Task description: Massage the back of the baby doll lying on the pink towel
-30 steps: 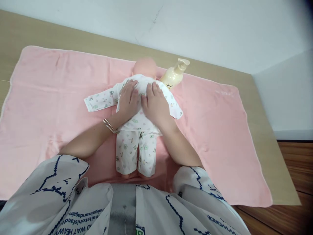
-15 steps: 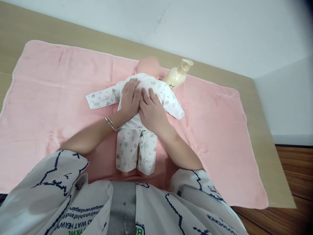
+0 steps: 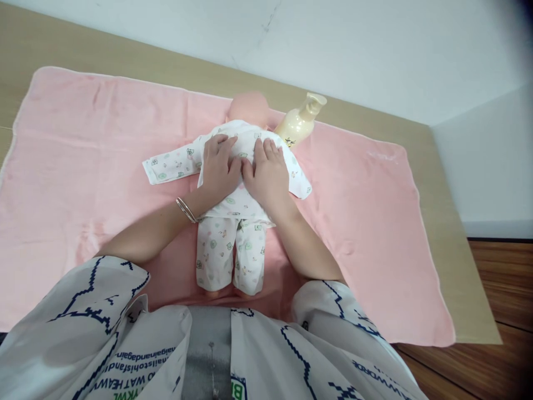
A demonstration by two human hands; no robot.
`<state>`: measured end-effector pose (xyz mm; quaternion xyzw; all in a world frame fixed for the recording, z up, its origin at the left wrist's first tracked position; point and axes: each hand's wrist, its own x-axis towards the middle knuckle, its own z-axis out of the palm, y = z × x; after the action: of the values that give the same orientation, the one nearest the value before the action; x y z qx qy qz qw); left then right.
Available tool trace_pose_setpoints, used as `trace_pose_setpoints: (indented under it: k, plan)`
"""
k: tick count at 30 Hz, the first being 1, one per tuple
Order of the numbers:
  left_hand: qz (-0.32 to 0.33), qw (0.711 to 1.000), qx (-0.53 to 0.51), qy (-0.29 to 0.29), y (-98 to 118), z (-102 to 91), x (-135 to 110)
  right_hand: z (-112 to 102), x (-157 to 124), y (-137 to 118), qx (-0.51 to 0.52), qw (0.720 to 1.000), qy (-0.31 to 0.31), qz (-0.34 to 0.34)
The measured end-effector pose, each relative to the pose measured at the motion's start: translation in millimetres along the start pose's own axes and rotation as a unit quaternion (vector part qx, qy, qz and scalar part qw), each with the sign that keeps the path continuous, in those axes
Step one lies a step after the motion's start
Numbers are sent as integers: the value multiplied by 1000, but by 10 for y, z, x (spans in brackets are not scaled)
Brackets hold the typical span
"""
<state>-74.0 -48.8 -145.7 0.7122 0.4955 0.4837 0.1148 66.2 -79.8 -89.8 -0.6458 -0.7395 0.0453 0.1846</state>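
A baby doll (image 3: 249, 108) in a white printed top and trousers lies on a pink blanket (image 3: 366, 222), its bald head pointing away from me. No face shows from here. On the left side of its top rests my left hand (image 3: 220, 171), fingers stretched out, a silver bangle on the wrist. My right hand (image 3: 268, 173) lies flat on the right side of the top, thumb beside the left thumb. Neither hand grips anything. Just right of the doll's head a cream pump bottle (image 3: 296, 125) lies tilted on the blanket.
Under the blanket is a light wood-coloured table (image 3: 449, 222). A white wall (image 3: 353, 61) runs along its far edge. Dark wooden flooring (image 3: 506, 283) shows beyond the right edge.
My right hand has slid to the right across the doll's top, and the hands' fingers are farther apart. My left hand stays near the same spot, its fingers slightly more spread.
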Motion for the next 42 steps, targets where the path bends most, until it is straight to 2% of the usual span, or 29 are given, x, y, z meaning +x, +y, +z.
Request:
trace_pose_setpoints:
  k: [5,8,12,15,20,24,27,31,34,36,42]
  plan:
    - [34,998,24,-40,-33,42,52,-40,148,149,6,998,-55,-40]
    - [65,996,39,-41,9,9,40,-79,80,69,-19,997,-65,-40]
    - [100,992,72,-31,90,-62,-12,-96,-157,-156,-51,998,-21,5]
    - [104,991,86,-18,110,-70,-36,-96,-221,-204,-47,999,-2,14]
    - [49,997,65,-9,63,-6,-9,-81,64,85,-20,998,-60,-18]
    - [46,996,45,-69,54,-10,38,-36,217,237,14,995,-77,-55]
    - [58,994,32,-86,65,-58,28,-66,76,75,6,997,-66,-31]
    - [68,996,21,-60,47,-104,-46,-265,-316,-289,-49,997,-61,-1]
    - [60,997,34,-38,37,-110,-83,-383,-481,-417,-78,993,-84,-18]
    - [62,996,54,-34,47,-107,-82,-368,-442,-388,-79,993,-86,-25]
    - [84,992,80,-59,95,-101,-38,-115,-15,-97,-62,995,-81,9]
